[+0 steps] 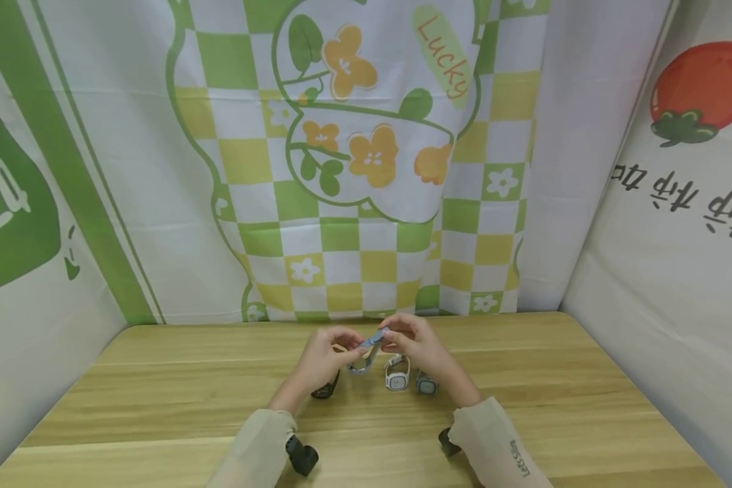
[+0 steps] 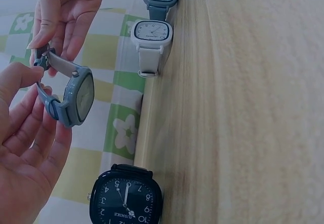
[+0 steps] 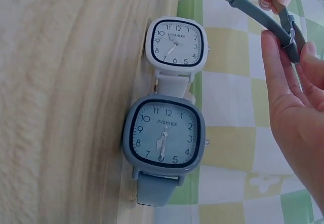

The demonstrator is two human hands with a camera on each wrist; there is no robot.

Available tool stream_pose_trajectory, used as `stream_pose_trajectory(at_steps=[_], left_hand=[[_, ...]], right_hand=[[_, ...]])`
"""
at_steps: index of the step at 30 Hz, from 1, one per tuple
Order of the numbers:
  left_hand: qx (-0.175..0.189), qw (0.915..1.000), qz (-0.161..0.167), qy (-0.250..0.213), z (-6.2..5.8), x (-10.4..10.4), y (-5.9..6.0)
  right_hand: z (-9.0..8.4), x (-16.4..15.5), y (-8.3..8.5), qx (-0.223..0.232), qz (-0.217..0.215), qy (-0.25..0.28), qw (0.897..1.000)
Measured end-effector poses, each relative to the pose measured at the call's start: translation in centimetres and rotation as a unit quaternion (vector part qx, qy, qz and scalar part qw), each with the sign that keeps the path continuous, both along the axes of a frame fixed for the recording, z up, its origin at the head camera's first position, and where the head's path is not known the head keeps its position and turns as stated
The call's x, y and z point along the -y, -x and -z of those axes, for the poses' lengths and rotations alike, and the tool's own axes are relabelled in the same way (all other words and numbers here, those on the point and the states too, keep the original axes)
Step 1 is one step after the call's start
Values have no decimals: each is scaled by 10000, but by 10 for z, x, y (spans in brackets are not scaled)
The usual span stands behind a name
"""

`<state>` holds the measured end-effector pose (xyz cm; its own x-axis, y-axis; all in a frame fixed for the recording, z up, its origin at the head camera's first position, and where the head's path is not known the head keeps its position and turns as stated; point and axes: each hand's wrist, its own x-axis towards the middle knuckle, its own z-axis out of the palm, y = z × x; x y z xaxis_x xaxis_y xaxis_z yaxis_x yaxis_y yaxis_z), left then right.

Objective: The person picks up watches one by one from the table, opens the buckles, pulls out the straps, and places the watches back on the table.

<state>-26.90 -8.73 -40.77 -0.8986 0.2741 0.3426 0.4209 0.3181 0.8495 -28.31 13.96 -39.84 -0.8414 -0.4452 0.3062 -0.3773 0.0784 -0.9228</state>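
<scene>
Above the table, both hands hold up a blue-grey wristwatch [image 1: 358,368] by its strap. The left hand [image 1: 323,356] pinches one part of the strap between thumb and fingers, and the watch case [image 2: 81,100] hangs beside those fingers. Thumb and fingers of the right hand [image 1: 423,346] pinch the strap near the buckle [image 3: 289,37]. In the left wrist view the strap forms a loop, its two ends meeting at the buckle between the hands. Part of the strap is hidden behind the fingers.
On the wooden table [image 1: 524,407] stand a black watch [image 2: 126,196] near the left wrist, a white watch [image 3: 176,44] and another blue-grey watch [image 3: 164,133] near the right. A checked curtain [image 1: 341,251] hangs behind the table's far edge.
</scene>
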Motion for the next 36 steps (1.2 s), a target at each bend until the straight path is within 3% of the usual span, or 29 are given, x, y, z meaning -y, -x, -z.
stream_pose_trajectory(at_steps=[14, 36], left_hand=[[-8, 10000, 4, -44, -1, 0, 0], [26, 10000, -22, -1, 2, -4, 1]], right_hand=[[-2, 0, 0, 6, 38, -23, 10000], [-2, 0, 1, -182, 269, 521, 9981]])
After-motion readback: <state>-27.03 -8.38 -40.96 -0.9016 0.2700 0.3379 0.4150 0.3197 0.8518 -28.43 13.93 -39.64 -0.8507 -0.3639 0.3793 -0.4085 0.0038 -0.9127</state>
